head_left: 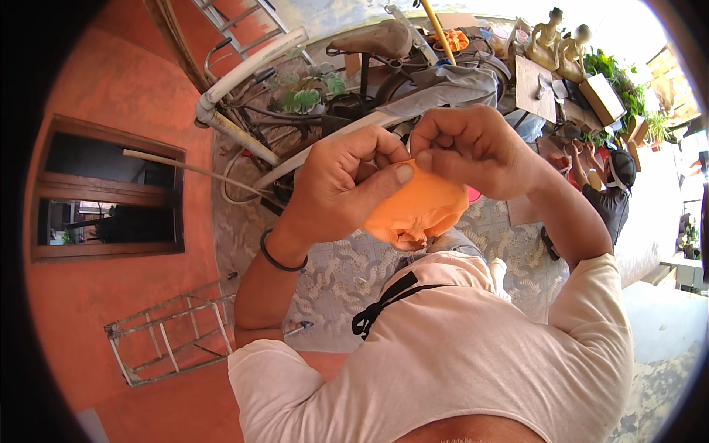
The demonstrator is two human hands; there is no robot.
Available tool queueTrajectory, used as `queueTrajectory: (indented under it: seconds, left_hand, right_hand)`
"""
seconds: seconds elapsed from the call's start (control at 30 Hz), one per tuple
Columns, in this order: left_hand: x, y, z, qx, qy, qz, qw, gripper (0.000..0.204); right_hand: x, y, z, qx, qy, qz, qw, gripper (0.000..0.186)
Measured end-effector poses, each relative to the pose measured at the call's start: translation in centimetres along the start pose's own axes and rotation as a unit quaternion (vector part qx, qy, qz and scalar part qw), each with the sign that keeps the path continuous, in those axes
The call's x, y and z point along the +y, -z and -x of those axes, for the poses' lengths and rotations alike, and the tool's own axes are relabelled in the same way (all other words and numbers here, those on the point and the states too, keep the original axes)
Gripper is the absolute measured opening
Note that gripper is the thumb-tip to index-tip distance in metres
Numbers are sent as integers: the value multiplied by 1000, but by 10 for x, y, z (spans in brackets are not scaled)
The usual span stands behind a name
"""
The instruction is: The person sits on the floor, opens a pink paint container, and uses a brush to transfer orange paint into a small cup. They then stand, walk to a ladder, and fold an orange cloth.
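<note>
An orange moulded piece [417, 207], rounded with hollows and folds like a skull or mask, is held up in front of my chest. My left hand [343, 184] grips its upper left side, the thumb lying along the front near the top edge. At that same top edge my right hand [476, 155] is closed, thumb and fingers pinched together against the piece. The right fingertips are partly hidden, so anything small between them cannot be seen. A dark band [282, 251] circles my left wrist.
Beyond my hands are a white pipe rail [251, 66], a bicycle saddle [373, 38] and grey cloth [450, 92]. A metal frame [170, 332] leans by the orange wall [148, 295] at left. Another person [609, 196] works at right, near figurines [546, 40] and plants [620, 85].
</note>
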State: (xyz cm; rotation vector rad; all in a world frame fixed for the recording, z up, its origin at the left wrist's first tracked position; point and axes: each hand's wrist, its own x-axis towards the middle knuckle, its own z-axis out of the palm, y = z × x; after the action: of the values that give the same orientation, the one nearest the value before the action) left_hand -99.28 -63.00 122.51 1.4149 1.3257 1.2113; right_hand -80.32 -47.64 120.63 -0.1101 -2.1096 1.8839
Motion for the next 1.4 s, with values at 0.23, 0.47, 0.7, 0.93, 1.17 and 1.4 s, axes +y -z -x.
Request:
queueTrajectory:
  seconds: [0.23, 0.47, 0.7, 0.93, 1.17, 1.4]
  left_hand:
    - [-5, 2, 2, -21, -38, -130, 991, 5]
    - [-15, -15, 2, 67, -338, -369, 863, 18]
    - [-18, -28, 19, 61, -303, -289, 906, 15]
    - [-41, 3, -4, 207, -141, -95, 963, 11]
    - [-21, 25, -7, -91, -125, -282, 947, 17]
    - [1, 26, 7, 0, -117, -200, 973, 19]
  right_hand:
    - [9, -14, 2, 54, 125, 157, 978, 3]
    - [12, -29, 7, 95, 58, 59, 992, 8]
    - [77, -11, -3, 199, -83, 40, 976, 15]
    - [33, 5, -11, -1, -70, -34, 997, 31]
    - [0, 16, -29, -106, 84, 265, 955, 29]
    - [-7, 31, -35, -141, 115, 211, 960, 31]
